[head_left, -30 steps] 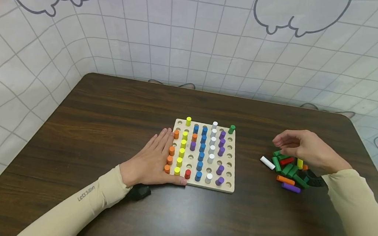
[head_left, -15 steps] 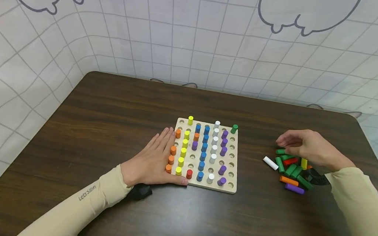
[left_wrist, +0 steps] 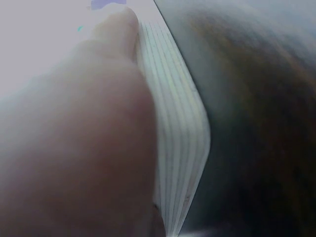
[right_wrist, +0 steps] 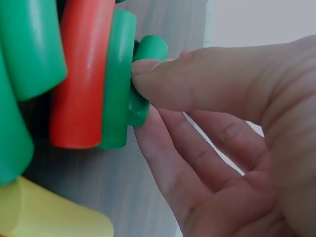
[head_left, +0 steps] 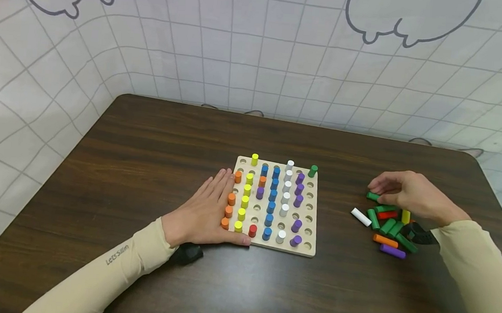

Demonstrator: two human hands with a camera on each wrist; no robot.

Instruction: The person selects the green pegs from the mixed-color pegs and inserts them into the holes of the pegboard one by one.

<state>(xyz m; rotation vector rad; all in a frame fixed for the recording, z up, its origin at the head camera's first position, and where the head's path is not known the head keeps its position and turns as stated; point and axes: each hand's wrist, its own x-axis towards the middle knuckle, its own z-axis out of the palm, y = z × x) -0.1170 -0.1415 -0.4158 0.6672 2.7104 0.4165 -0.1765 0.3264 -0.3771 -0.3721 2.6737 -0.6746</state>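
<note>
My left hand [head_left: 204, 216] lies with straight fingers along the left side of a wooden pegboard [head_left: 313, 215], its thumb along the near edge. Close up in the left wrist view, that hand [left_wrist: 98, 138] rests against the board's pale layered edge [left_wrist: 175, 113]. Pegs in several colours stand in the holes; a green peg [head_left: 313, 171] is at the far right corner. Over the loose pegs at the right, my right hand [head_left: 412, 193] pinches a green peg [head_left: 373, 196]. The right wrist view shows the thumb of this hand [right_wrist: 247, 94] on the green peg [right_wrist: 152, 48], fingers behind it.
Beside the right hand lie loose pegs: several green ones, a white peg [head_left: 361, 217], a red peg [head_left: 387, 215], a yellow peg [head_left: 405, 217], an orange peg [head_left: 385, 241] and a purple peg [head_left: 392, 251]. A grid-patterned cloth [head_left: 260, 44] hangs behind the dark table [head_left: 168, 135].
The green peg at the right fingertips has moved slightly away from the other loose pegs. The left hand stays against the board. The head view has shifted a little.
</note>
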